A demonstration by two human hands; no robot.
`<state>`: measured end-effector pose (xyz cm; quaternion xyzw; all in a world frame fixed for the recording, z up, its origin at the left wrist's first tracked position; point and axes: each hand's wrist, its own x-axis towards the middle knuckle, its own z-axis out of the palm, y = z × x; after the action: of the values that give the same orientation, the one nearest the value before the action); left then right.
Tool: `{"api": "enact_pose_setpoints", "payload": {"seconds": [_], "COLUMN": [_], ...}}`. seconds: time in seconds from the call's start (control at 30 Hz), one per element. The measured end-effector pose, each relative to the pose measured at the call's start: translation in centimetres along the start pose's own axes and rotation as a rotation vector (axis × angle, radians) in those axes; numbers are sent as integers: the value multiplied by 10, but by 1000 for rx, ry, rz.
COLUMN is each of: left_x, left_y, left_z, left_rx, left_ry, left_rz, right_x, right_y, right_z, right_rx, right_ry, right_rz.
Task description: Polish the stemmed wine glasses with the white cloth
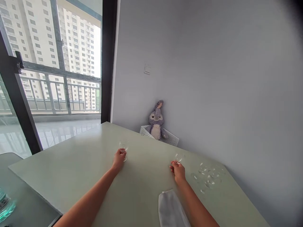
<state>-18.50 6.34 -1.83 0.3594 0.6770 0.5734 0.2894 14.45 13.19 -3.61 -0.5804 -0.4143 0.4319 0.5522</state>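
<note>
My left hand (120, 157) is closed around a clear wine glass (123, 145) at the middle of the table. Its bowl rises above my fingers, and the foot shows just below them. To the right, my right hand (178, 171) grips another clear wine glass (180, 156); the fingers hide its lower part. Beyond my right wrist stand several more clear glasses (209, 178) in a close group, their outlines faint against the table. A folded grey cloth (171, 208) lies beside my right forearm, near the bottom of the view.
The pale green table (142, 179) narrows to a far corner by the dark door frame. Behind it, a plush toy (156, 121) sits in a white perforated basket (172, 138) against the wall. A greenish clear container (6, 206) stands on a lower grey surface at left.
</note>
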Motion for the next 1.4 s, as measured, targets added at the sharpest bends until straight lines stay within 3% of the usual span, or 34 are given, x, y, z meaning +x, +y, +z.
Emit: {"api": "enact_pose_setpoints", "payload": {"seconds": [0.27,0.37,0.53,0.67,0.77,0.87,1.03,1.13,1.23,1.3,1.4], "left_x": [-2,-4,-5,-3,-1,-2,-3,0,3,4,1], "left_y": [-4,-1,0,-2,-5,-7,-4,-2,-3,-4,-5], "left_z": [-1,1,2,2,2,4,7,8,7,5,2], "left_rx": [191,239,285,320,356,398,461,487,483,447,379], "left_ry": [47,44,39,36,42,44,14,-13,9,44,74], "left_rz": [46,72,80,81,96,119,133,136,138,144,134], "right_x": [-36,-45,-50,-54,-60,-67,-80,-82,-75,-67,-56], "right_y": [-4,-8,-15,-21,-23,-22,-16,-13,-11,-10,-8], "right_z": [164,214,261,265,241,190,56,-29,-96,-124,-138], "right_rx": [29,25,3,-7,-2,16,82,125,145,137,101], "right_ry": [-322,-401,-455,-468,-407,-321,-116,159,435,525,478], "right_rz": [14,20,30,11,-11,-18,-62,-95,-108,-106,-115]}}
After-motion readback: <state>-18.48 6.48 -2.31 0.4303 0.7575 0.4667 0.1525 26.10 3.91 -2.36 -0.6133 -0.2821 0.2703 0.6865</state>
